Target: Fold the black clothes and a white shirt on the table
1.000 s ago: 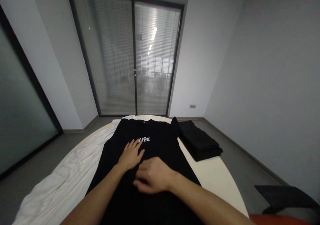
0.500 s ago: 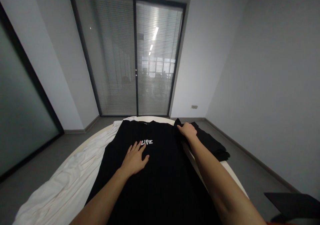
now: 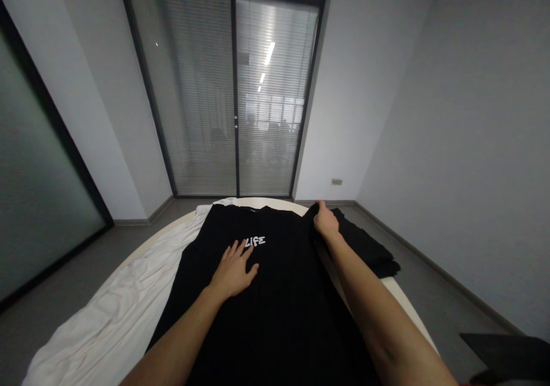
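A black T-shirt (image 3: pixel 279 294) with white "LIFE" lettering (image 3: pixel 255 241) lies spread in front of me, its neckline at the far side. My left hand (image 3: pixel 234 268) rests flat on the chest, fingers spread, the fingertips beside the lettering. At the shirt's upper right, my right hand (image 3: pixel 326 220) is closed on its sleeve (image 3: pixel 310 211), with some fabric raised at the thumb. A folded stack of black cloth (image 3: pixel 367 245) sits just right of that hand, and the forearm crosses in front of part of it.
White crumpled cloth (image 3: pixel 116 306) covers the left side of the pale round table (image 3: pixel 404 297) and hangs towards me. A dark object (image 3: pixel 507 354) stands at lower right. Beyond the table are a glass door with blinds (image 3: pixel 270 117) and grey walls.
My right hand has moved slightly right and up with the sleeve, drawing it outwards. The left hand stays on the chest. The view has shifted a little.
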Motion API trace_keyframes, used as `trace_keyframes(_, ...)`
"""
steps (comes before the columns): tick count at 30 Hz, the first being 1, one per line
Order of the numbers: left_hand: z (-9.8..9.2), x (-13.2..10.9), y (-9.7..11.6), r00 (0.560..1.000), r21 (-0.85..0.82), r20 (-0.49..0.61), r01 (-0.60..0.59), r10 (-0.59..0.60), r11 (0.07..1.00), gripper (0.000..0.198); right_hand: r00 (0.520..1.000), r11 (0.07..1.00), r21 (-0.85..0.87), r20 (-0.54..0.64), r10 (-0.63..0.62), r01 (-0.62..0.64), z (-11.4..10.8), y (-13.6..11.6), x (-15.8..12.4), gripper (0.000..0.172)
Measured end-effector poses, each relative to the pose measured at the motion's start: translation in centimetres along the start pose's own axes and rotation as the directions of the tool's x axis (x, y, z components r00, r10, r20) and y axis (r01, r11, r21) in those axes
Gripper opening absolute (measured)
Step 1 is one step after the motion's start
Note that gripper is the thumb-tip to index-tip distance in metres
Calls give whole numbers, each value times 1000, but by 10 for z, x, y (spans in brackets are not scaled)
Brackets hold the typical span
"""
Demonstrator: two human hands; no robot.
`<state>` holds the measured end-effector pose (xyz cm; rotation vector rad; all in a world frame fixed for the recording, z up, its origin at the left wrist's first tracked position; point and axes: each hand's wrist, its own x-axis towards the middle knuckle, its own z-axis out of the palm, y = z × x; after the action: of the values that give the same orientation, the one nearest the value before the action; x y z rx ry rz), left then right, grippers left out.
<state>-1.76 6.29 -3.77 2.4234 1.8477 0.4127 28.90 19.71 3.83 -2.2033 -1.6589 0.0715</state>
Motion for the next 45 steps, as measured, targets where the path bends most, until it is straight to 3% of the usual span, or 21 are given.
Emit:
trace_keyframes(5, -2, -2, 2, 1000, 12, 5, 9, -9, 1000, 61, 985, 982, -72, 27, -170, 172, 2, -9, -8, 31)
trace_keyframes(10, -1, -2, 2, 1000, 13, 5, 8, -9, 1000, 62, 942, 932, -139, 42, -332, 335, 6, -27, -22, 45)
trace_keyframes(14, -2, -2, 3, 1000, 14, 3, 2, -3, 1000, 63, 880, 865, -166, 117, -460, 474, 17, -45, -43, 45)
trace_keyframes(18, -3, -2, 4, 1000, 20, 3, 4, -4, 1000, 62, 842, 828, -164, 168, -512, 536, 34, -54, -64, 47)
trace_keyframes(26, 2, -2, 0, 1000, 15, -10, -5, 5, 1000, 62, 873, 871, -111, 166, -459, 479, 64, -60, -70, 60)
trace_keyframes(31, 3, -1, 1, 1000, 16, -8, 2, -1, 1000, 62, 873, 893, 28, 199, -445, 449, 78, -63, -74, 73)
trace_keyframes(34, 2, -2, 2, 1000, 13, -14, 2, -1, 1000, 62, 904, 916, 55, 143, -402, 398, 76, -61, -77, 58)
trace_keyframes(38, 1, -3, 2, 1000, 18, -17, -2, 2, 1000, 62, 967, 969, -4, 72, -246, 246, 66, -53, -73, 42)
trace_keyframes(41, 1, -2, 1, 1000, 10, -8, 3, -3, 1000, 63, 988, 991, -20, 83, -129, 131, 58, -43, -62, 38)
trace_keyframes(45, 3, -2, -1, 1000, -3, 0, 3, -3, 1000, 63, 986, 997, 0, 148, -78, 79, 46, -29, -45, 35)
